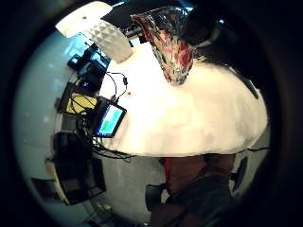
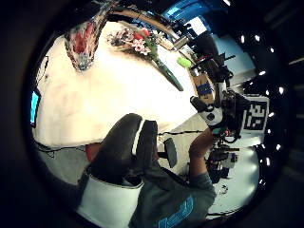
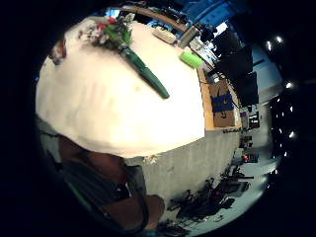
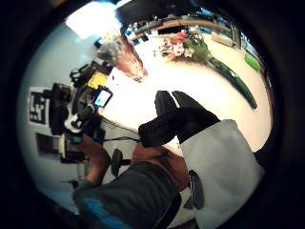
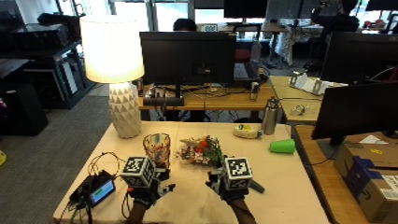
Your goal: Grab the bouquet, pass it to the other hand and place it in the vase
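Outside view: the bouquet (image 5: 200, 151) lies on the counter (image 5: 286, 177) just beyond the right hand (image 5: 231, 186), beside the glass vase (image 5: 157, 148). Palm views: both hands' fingers (image 4: 178, 117) hang relaxed, holding nothing. Light, soft blooms likely crush; the wrapped green stem (image 3: 145, 74) looks the safest hold.
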A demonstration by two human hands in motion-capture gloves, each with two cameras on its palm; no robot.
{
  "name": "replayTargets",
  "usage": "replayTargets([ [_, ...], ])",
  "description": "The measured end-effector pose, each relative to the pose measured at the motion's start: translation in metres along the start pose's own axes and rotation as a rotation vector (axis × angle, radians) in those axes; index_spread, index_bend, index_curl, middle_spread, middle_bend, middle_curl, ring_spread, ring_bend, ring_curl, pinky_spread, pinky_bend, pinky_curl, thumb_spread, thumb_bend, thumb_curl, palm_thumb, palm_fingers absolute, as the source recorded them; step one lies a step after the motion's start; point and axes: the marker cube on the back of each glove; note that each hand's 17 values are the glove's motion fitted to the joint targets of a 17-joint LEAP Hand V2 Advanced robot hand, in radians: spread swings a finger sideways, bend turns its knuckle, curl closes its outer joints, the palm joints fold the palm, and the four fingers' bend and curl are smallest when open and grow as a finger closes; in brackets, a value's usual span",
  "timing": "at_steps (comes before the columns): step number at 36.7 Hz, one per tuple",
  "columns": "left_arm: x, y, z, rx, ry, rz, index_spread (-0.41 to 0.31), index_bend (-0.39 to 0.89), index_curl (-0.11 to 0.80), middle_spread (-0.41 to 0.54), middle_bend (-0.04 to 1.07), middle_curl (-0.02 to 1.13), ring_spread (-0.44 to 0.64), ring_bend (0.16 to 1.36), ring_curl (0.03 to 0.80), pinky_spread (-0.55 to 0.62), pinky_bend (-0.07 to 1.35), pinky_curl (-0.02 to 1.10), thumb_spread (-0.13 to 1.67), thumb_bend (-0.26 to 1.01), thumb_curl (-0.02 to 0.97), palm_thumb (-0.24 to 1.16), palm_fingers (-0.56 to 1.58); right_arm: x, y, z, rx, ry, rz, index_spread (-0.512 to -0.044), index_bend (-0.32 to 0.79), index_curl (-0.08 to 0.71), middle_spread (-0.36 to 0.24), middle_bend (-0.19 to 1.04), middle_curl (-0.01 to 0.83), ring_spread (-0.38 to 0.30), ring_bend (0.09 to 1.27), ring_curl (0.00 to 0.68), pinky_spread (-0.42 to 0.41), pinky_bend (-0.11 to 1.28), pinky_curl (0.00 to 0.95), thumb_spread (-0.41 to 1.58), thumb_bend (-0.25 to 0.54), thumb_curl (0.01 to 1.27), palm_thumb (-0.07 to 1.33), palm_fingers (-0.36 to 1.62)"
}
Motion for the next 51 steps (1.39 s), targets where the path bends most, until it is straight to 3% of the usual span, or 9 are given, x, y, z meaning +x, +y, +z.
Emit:
replayTargets([
  [8,0.003,0.001,-0.001,0.093,0.049,0.011,-0.099,0.1,0.232,0.033,0.19,0.3,0.2,0.55,0.272,0.36,0.4,0.31,1.0,-0.03,0.243,0.18,0.39,0.065,-0.011,0.019,0.034,-0.044,0.041,-0.354,0.12,0.238,0.033,0.23,0.293,0.171,0.28,0.208,0.325,0.36,0.293,1.14,0.062,0.27,0.54,0.18],
  [15,0.01,0.006,-0.001,0.163,0.116,0.017,-0.079,0.08,0.214,0.036,0.2,0.32,0.2,0.58,0.284,0.36,0.43,0.33,1.0,-0.03,0.255,0.17,0.36,0.132,-0.045,0.078,0.049,-0.145,0.126,-0.347,0.12,0.231,0.042,0.2,0.301,0.185,0.26,0.214,0.326,0.43,0.323,1.12,0.035,0.29,0.58,0.11],
  [23,0.007,0.0,0.011,0.175,0.143,0.014,-0.071,0.09,0.203,0.037,0.21,0.34,0.2,0.6,0.292,0.35,0.46,0.34,1.0,-0.03,0.266,0.17,0.34,0.167,-0.074,0.145,-0.075,-0.18,0.222,-0.337,0.1,0.218,0.053,0.2,0.312,0.197,0.26,0.222,0.326,0.49,0.346,1.1,0.016,0.32,0.65,0.05],
  [33,0.003,0.001,0.021,0.148,0.156,0.007,-0.067,0.1,0.2,0.038,0.21,0.35,0.19,0.61,0.299,0.35,0.47,0.36,1.0,-0.03,0.277,0.18,0.34,0.173,-0.08,0.185,-0.281,-0.164,0.294,-0.312,0.09,0.19,0.047,0.2,0.321,0.195,0.33,0.243,0.316,0.62,0.374,1.07,0.041,0.38,0.81,0.1],
  [37,0.004,0.0,0.024,0.138,0.17,0.005,-0.067,0.1,0.2,0.038,0.21,0.35,0.19,0.61,0.301,0.35,0.47,0.36,1.0,-0.03,0.279,0.18,0.33,0.175,-0.086,0.198,-0.293,-0.119,0.321,-0.295,0.1,0.184,0.019,0.23,0.33,0.156,0.41,0.258,0.299,0.63,0.364,1.06,0.066,0.41,0.89,0.3],
  [41,0.004,-0.003,0.03,0.124,0.178,0.004,-0.067,0.11,0.202,0.038,0.21,0.36,0.19,0.62,0.302,0.35,0.47,0.36,1.0,-0.03,0.281,0.18,0.33,0.171,-0.088,0.195,-0.235,0.003,0.313,-0.295,0.17,0.209,-0.033,0.31,0.361,0.061,0.46,0.275,0.268,0.59,0.345,1.07,0.085,0.43,0.96,0.65],
  [49,0.005,-0.002,0.032,0.116,0.182,-0.001,-0.067,0.11,0.205,0.038,0.21,0.37,0.19,0.62,0.303,0.34,0.47,0.36,1.0,-0.03,0.284,0.18,0.33,0.167,-0.091,0.195,-0.203,0.07,0.3,-0.291,0.03,0.19,-0.106,0.41,0.411,-0.101,0.64,0.36,0.099,0.57,0.357,1.02,0.062,0.46,1.01,0.96],
  [51,0.005,-0.001,0.031,0.116,0.185,-0.003,-0.067,0.11,0.205,0.038,0.21,0.37,0.19,0.61,0.302,0.34,0.47,0.36,1.0,-0.03,0.285,0.18,0.34,0.168,-0.092,0.196,-0.187,0.083,0.304,-0.291,-0.03,0.164,-0.127,0.45,0.434,-0.139,0.7,0.391,0.008,0.62,0.376,0.99,0.052,0.48,1.02,1.06],
])
